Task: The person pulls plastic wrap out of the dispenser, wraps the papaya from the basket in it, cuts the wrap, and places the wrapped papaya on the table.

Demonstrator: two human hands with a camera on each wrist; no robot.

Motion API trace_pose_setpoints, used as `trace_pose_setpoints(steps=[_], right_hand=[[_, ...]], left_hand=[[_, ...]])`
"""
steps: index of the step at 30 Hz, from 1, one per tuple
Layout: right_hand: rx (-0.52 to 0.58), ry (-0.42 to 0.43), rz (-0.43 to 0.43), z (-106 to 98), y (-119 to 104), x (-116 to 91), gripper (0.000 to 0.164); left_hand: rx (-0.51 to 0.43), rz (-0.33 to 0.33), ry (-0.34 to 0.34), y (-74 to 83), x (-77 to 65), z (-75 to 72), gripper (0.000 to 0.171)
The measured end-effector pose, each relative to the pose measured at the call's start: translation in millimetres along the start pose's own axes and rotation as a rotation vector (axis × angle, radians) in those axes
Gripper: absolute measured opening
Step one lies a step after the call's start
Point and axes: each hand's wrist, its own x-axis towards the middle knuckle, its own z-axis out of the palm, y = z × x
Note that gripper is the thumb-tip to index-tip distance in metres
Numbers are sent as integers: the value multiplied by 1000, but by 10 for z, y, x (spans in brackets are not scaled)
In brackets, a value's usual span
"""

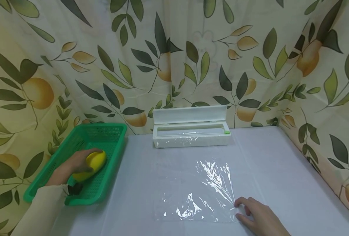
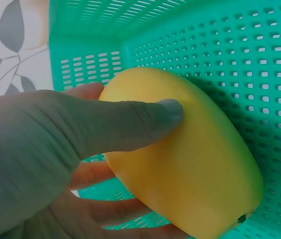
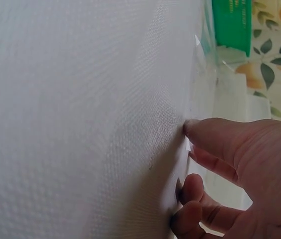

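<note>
My left hand (image 1: 78,164) grips a yellow mango (image 1: 96,161) inside the green basket (image 1: 122,137). In the left wrist view the thumb lies across the top of the mango (image 2: 195,149), whose skin turns greenish along one side, while the other fingers curl beneath it. Clear plastic wrap (image 1: 192,196) lies spread over the table, running out from a white dispenser box (image 1: 192,141). At its near right corner my right hand (image 1: 258,214) pinches the film, and creases fan out from the fingertips. The right wrist view shows that hand (image 3: 230,169) low against the tablecloth.
The dispenser's lid (image 1: 189,114) stands raised at the back, and a small green piece (image 1: 227,132) sits at the box's right end. A white cloth (image 1: 280,164) covers the table. Leaf-and-fruit patterned curtains (image 1: 174,59) enclose the back and sides.
</note>
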Motion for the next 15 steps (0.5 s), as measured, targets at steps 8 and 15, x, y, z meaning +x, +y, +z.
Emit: trace_pose_setpoints(steps=[8, 15], right_hand=[[17, -4, -25, -11, 32, 12, 34], [30, -12, -43, -52, 21, 21, 33]], left_hand=[[-7, 24, 38, -27, -22, 15, 71], [-38, 32, 106, -61, -49, 6, 71]])
